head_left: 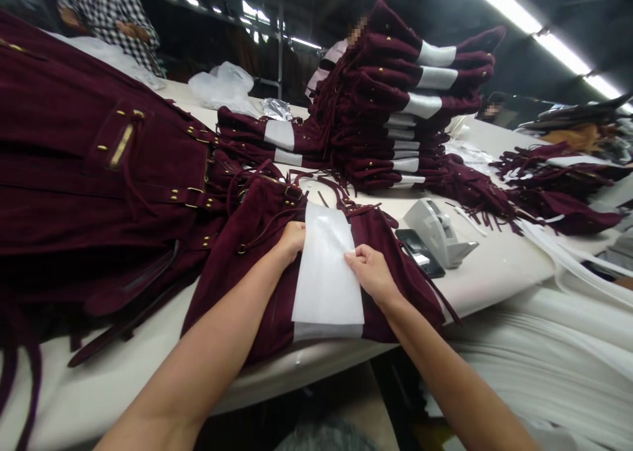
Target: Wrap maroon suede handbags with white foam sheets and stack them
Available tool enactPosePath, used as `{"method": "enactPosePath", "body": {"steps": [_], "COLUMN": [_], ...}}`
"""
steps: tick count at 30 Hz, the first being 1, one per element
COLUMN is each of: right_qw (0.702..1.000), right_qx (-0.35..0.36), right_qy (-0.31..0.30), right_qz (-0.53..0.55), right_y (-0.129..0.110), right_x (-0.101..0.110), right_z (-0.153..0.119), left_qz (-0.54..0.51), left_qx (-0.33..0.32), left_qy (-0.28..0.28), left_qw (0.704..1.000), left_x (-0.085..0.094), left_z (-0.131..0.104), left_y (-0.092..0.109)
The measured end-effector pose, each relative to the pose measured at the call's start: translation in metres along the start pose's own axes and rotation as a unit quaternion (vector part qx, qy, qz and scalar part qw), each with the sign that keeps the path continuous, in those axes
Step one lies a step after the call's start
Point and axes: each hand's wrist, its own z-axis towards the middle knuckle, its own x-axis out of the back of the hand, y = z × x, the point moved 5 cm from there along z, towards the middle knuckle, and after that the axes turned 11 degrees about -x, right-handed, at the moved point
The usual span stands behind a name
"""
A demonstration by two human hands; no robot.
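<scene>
A maroon bag [227, 286] with brass-coloured rings lies on the white table, near its front edge. Across the bag's middle runs a wide white strip [329, 273], with a second white layer showing below its lower end. My left hand [293, 240] pinches the strip's left edge, its fingertips partly hidden beside the bag. On the opposite edge, my right hand [368, 266] grips the strip between thumb and curled fingers.
Maroon bags [99, 148] fill the left side. Behind stands a tall stack of white-banded bags [395, 101]. A grey tape dispenser [432, 230] and a phone [420, 252] lie to the right, above white sheets [544, 365]. A person in checks [111, 19] stands far left.
</scene>
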Motion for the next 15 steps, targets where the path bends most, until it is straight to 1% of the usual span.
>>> {"method": "enactPosePath", "body": {"steps": [3,6,9,12,14,15], "right_qw": [0.999,0.997,0.989,0.975,0.955,0.940], "right_qx": [-0.004,-0.025,-0.052,-0.077,-0.088,-0.089], "right_qy": [-0.031,-0.071,-0.107,-0.108,-0.099,-0.099], "right_qz": [-0.022,0.015,0.088,0.179,0.266,0.314], "right_y": [0.000,0.001,0.003,0.004,0.005,0.004], "right_x": [-0.003,-0.007,-0.011,-0.008,-0.003,0.000], "right_z": [0.001,0.001,0.001,0.003,0.006,0.008], "left_qz": [0.008,0.006,0.000,0.009,0.028,0.039], "left_qx": [0.001,-0.002,-0.010,-0.019,-0.022,-0.023], "left_qy": [-0.001,-0.015,-0.039,-0.063,-0.092,-0.114], "left_qw": [1.000,1.000,0.999,0.998,0.995,0.992], "left_x": [-0.001,0.000,0.000,0.001,0.001,0.000], "left_z": [-0.002,-0.005,-0.008,-0.008,-0.009,-0.010], "left_y": [0.003,0.007,0.012,0.016,0.021,0.025]}}
